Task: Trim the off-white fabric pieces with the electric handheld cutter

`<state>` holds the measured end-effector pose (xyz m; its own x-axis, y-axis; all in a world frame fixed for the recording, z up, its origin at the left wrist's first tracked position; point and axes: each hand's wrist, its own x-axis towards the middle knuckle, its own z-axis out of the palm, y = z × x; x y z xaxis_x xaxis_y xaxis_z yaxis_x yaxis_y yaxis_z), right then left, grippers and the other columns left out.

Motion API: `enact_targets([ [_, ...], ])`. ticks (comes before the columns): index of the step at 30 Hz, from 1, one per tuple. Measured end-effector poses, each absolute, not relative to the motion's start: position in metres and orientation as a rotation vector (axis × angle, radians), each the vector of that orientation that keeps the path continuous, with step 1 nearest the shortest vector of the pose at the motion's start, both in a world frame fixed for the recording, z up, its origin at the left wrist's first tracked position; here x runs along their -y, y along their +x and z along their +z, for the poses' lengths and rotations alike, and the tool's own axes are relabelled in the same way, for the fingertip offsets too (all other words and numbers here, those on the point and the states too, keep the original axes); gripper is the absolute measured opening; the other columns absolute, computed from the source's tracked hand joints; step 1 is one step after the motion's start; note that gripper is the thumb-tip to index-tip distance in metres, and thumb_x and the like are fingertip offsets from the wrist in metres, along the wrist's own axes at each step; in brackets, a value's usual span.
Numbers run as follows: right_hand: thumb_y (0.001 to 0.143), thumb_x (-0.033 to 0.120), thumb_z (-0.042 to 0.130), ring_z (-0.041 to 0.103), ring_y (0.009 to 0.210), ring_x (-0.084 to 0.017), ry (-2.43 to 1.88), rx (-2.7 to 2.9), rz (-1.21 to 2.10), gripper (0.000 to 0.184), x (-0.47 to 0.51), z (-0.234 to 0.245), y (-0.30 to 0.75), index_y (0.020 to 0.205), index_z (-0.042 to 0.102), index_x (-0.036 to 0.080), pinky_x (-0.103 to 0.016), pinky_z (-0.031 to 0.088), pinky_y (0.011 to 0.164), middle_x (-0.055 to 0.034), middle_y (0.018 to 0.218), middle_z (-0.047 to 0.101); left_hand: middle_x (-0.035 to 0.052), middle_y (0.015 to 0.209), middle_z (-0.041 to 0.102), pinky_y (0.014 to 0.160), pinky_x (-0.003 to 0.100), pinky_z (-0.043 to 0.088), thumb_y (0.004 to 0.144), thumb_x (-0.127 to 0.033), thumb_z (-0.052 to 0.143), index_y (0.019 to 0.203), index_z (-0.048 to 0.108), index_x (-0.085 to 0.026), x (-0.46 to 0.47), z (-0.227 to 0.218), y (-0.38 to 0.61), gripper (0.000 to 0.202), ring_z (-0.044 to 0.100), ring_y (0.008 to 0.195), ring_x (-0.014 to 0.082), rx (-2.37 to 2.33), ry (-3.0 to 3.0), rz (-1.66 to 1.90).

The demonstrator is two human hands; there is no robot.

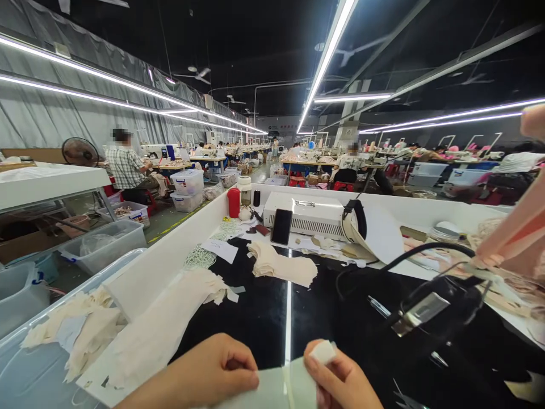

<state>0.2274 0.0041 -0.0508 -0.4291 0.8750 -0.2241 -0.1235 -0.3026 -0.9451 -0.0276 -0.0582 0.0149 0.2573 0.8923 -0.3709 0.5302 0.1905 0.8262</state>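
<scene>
A: Mind starting with the left hand [208,366]?

B: Sure. Curled in fairly tight, with thumb down on the left edge of a pale sheet [268,389].

A: And the right hand [340,378]?

B: Pinched nearly closed, holding a small white scrap [323,352] between thumb and fingers, right by the sheet's right edge. Can't tell whether joined to it or separate.

A: Where exactly, for the sheet?

B: Low and central, between both hands, over the near part of the glossy black tabletop [251,318]. Partly out of view at the bottom.

A: Any writing, brands, labels?

B: Found a few spots, can't read a single one lol. Faint print on the white paper slip [220,250] beside the green cord bundle [200,257], too small. Label-like mark on the clear bin [191,182] off in the aisle, same problem. Yellow tag [227,218] just by the red container [233,203], blurry. Also characters on the far wall [289,127], way too tiny.

A: Logo on the black phone [281,226]?

B: Just see a dark screen, up against the vented white box [304,211].

A: Anything else on the table?

B: Yep: cream cut pieces [283,265] stacked mid-table, a bigger cream pile [159,318] on the left, scissors [407,401] low right, partly cropped.
</scene>
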Motion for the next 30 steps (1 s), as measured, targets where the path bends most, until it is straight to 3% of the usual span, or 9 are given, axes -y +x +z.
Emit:
enact_targets([
  [2, 0.081, 0.075, 0.07, 0.048, 0.045, -0.012, -1.165, 1.585, 1.521, 0.056, -0.012, -0.046, 0.232, 0.086, 0.069, 0.019, -0.026, 0.036, 0.05, 0.0033, 0.052, 0.057, -0.0039, 0.065, 0.058, 0.052, 0.023, 0.029, 0.092, -0.035, 0.064, 0.083, 0.076, -0.02, 0.053, 0.01, -0.037, 0.021, 0.049, 0.058, 0.0122, -1.558, 1.644, 0.375],
  [4, 0.089, 0.063, 0.064, 0.051, 0.048, -0.014, -1.225, 1.712, 1.375, 0.043, -0.019, -0.042, 0.232, 0.089, 0.07, 0.02, -0.027, 0.038, 0.052, 0.0031, 0.055, 0.059, -0.002, 0.07, 0.064, 0.058, 0.024, 0.036, 0.096, -0.027, 0.061, 0.081, 0.073, -0.021, 0.046, 0.001, -0.043, 0.02, 0.059, 0.064, 0.0154, -1.762, 1.976, 0.333],
  [7, 0.093, 0.043, 0.062, 0.058, 0.061, -0.016, -1.23, 1.848, 1.205, 0.024, -0.026, -0.037, 0.229, 0.084, 0.071, 0.022, -0.027, 0.043, 0.06, 0.002, 0.064, 0.063, 0.0072, 0.087, 0.07, 0.074, 0.033, 0.048, 0.102, -0.018, 0.05, 0.088, 0.07, -0.019, 0.039, -0.013, -0.042, 0.024, 0.067, 0.082, 0.0245, -1.955, 2.278, 0.345],
  [10, 0.095, 0.035, 0.058, 0.062, 0.07, -0.018, -1.205, 1.974, 1.033, 0.021, -0.029, -0.035, 0.225, 0.083, 0.071, 0.024, -0.029, 0.046, 0.067, 0.0003, 0.075, 0.068, 0.0125, 0.109, 0.071, 0.091, 0.041, 0.054, 0.105, -0.011, 0.043, 0.103, 0.069, -0.018, 0.039, -0.022, -0.025, 0.027, 0.068, 0.104, 0.0281, -1.767, 2.569, 0.504],
  [12, 0.096, 0.032, 0.056, 0.065, 0.076, -0.019, -1.189, 2.037, 0.935, 0.018, -0.031, -0.037, 0.224, 0.086, 0.07, 0.025, -0.031, 0.049, 0.072, -0.0007, 0.081, 0.071, 0.0114, 0.119, 0.072, 0.097, 0.041, 0.056, 0.107, -0.012, 0.044, 0.118, 0.066, -0.017, 0.042, -0.027, -0.008, 0.025, 0.068, 0.111, 0.0262, -1.476, 2.813, 0.621],
  [16, 0.097, 0.029, 0.052, 0.07, 0.088, -0.023, -1.214, 2.097, 0.738, 0.018, -0.039, -0.045, 0.233, 0.095, 0.069, 0.025, -0.036, 0.053, 0.081, -0.0043, 0.093, 0.074, 0.0083, 0.123, 0.074, 0.102, 0.039, 0.057, 0.107, -0.024, 0.058, 0.117, 0.065, -0.018, 0.048, -0.04, 0.016, 0.013, 0.07, 0.114, 0.0256, -1.297, 2.859, 0.662],
  [21, 0.103, 0.034, 0.044, 0.07, 0.104, -0.031, -1.232, 2.134, 0.544, 0.029, -0.033, -0.051, 0.247, 0.111, 0.07, 0.023, -0.046, 0.055, 0.089, -0.0119, 0.116, 0.073, 0.0092, 0.132, 0.071, 0.11, 0.038, 0.056, 0.1, -0.025, 0.072, 0.123, 0.064, -0.017, 0.05, -0.047, 0.018, 0.025, 0.068, 0.121, 0.026, -1.302, 2.83, 0.62],
  [27, 0.104, 0.024, 0.053, 0.075, 0.093, -0.02, -0.897, 2.299, 0.46, 0.022, 0.006, -0.041, 0.242, 0.109, 0.073, 0.03, -0.031, 0.061, 0.081, -0.0037, 0.104, 0.078, 0.0108, 0.135, 0.069, 0.111, 0.042, 0.056, 0.1, -0.027, 0.073, 0.13, 0.063, -0.016, 0.052, -0.044, 0.015, 0.034, 0.066, 0.125, 0.0281, -1.314, 2.793, 0.555],
  [30, 0.1, 0.019, 0.062, 0.076, 0.098, -0.022, -0.772, 2.246, 0.321, 0.029, 0.026, -0.035, 0.265, 0.124, 0.071, 0.034, -0.034, 0.061, 0.088, -0.0046, 0.109, 0.08, 0.0109, 0.135, 0.07, 0.112, 0.041, 0.056, 0.102, -0.027, 0.07, 0.13, 0.063, -0.016, 0.052, -0.043, 0.016, 0.031, 0.066, 0.125, 0.027, -1.304, 2.796, 0.57],
])
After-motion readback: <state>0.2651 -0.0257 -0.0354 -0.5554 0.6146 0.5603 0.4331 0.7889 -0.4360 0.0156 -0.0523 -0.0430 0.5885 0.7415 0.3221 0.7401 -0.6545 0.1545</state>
